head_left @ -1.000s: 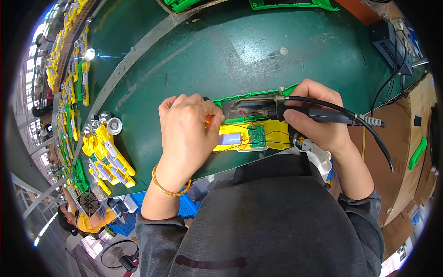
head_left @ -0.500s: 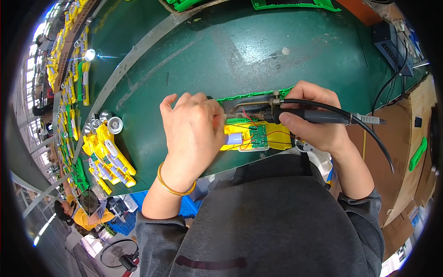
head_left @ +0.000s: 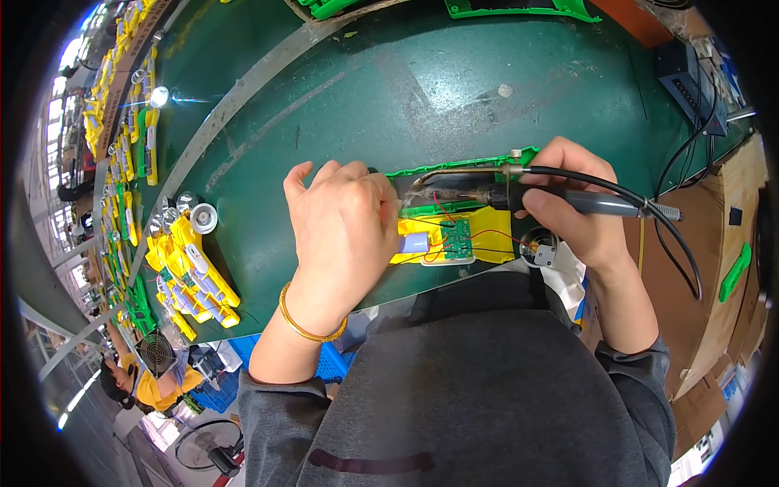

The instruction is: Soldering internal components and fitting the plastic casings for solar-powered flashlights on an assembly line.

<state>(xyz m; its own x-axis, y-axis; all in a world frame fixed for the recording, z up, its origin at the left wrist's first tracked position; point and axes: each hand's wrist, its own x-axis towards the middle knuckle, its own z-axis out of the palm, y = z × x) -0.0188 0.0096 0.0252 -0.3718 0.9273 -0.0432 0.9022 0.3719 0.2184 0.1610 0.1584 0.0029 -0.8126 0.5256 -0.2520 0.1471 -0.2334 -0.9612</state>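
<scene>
My right hand [head_left: 591,237] grips a soldering iron [head_left: 596,203] with a thin metal feed tube [head_left: 466,170] and black hose along its top. Its tip points left toward the fingers of my left hand [head_left: 345,223], which are closed in a pinch; what they hold is hidden behind the hand. Just below the iron lies a yellow housing [head_left: 493,235] with a small green circuit board [head_left: 458,240], a pale violet battery cell [head_left: 415,243] and red and black wires. A green shell [head_left: 462,165] lies behind it. By my right wrist sits a round lamp head [head_left: 537,248], wired to the board.
Several yellow housings with cells [head_left: 195,280] and shiny reflectors [head_left: 203,218] are piled at the left on the green table [head_left: 341,105]. Green shells [head_left: 519,8] lie at the far edge. A blue power unit [head_left: 688,85] stands far right. Another person [head_left: 154,385] works at lower left.
My right hand has drawn the soldering iron slightly to the right, uncovering more of the lamp head. My left hand has barely shifted and keeps its pinch.
</scene>
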